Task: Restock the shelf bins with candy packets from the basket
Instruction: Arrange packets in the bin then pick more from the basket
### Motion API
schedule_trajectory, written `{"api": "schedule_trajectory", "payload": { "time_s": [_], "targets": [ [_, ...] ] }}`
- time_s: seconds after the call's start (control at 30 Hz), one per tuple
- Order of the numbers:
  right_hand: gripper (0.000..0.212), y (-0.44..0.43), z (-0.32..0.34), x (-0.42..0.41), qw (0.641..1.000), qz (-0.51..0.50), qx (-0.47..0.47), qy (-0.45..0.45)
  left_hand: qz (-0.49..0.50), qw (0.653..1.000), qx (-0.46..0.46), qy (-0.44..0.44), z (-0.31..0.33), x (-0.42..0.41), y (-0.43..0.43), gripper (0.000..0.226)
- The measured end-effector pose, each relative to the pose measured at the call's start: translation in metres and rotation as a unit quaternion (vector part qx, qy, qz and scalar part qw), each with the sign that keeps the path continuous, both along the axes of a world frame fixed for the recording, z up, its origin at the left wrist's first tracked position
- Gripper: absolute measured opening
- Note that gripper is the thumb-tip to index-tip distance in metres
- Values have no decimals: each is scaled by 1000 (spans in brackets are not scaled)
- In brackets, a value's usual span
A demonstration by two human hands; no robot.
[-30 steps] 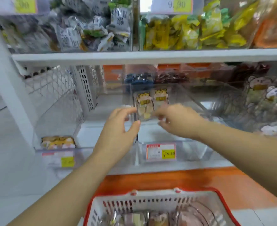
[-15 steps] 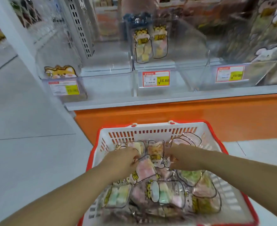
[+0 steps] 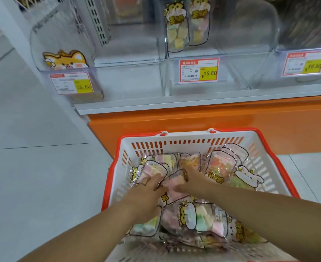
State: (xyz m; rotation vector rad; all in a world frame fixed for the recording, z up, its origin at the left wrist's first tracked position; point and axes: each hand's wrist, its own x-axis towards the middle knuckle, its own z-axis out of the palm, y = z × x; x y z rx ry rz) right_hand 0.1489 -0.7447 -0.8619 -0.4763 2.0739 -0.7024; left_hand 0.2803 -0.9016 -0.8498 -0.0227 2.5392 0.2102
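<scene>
A white basket with a red rim [image 3: 184, 138] stands on the floor in front of the shelf, full of clear candy packets printed with cartoon animals. My left hand [image 3: 146, 190] is inside it, fingers closed over a packet of pink candy [image 3: 153, 170]. My right hand [image 3: 192, 181] is beside it, thumb and fingers around another pink packet [image 3: 174, 183]. More packets [image 3: 199, 217] lie under my forearms. On the shelf, the middle clear bin [image 3: 231, 72] holds two upright packets [image 3: 176, 30] at its left side.
A left bin [image 3: 118, 80] carries a dog sticker [image 3: 65, 60] and a price tag. Another clear bin [image 3: 305, 63] sits to the right. The orange shelf base [image 3: 193, 118] rises just behind the basket. Grey floor tiles [image 3: 33, 176] stretch to the left.
One second ago both hands were up at the middle bin by the two packets. They dropped into the basket, my view tilted down, and the fingers have now closed on packets.
</scene>
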Motion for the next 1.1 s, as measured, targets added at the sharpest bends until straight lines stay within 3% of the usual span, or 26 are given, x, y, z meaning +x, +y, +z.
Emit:
{"api": "schedule_trajectory", "payload": {
  "time_s": [0.07, 0.23, 0.4, 0.67, 0.9, 1.1],
  "targets": [
    [101, -4, 0, -1, 1000, 4, -1, 2, 3, 1000, 2, 4, -6, 4, -3, 70],
    [77, 1, 14, -18, 998, 58, 19, 11, -15, 1000, -6, -1, -11, 10, -9, 68],
    [41, 21, 47, -35, 997, 43, 38, 60, -18, 999, -12, -44, 9, 10, -7, 61],
    [41, 61, 96, -47, 996, -60, -40, 55, -32, 996, 1, -87, 20, 8, -2, 58],
    [46, 88, 110, -35, 996, -26, -35, 81, -40, 992, -12, -119, 17, 18, 7, 92],
    [47, 85, 108, -37, 995, -20, -47, 90, -50, 992, -35, -110, 9, 14, 9, 101]
  ]
}}
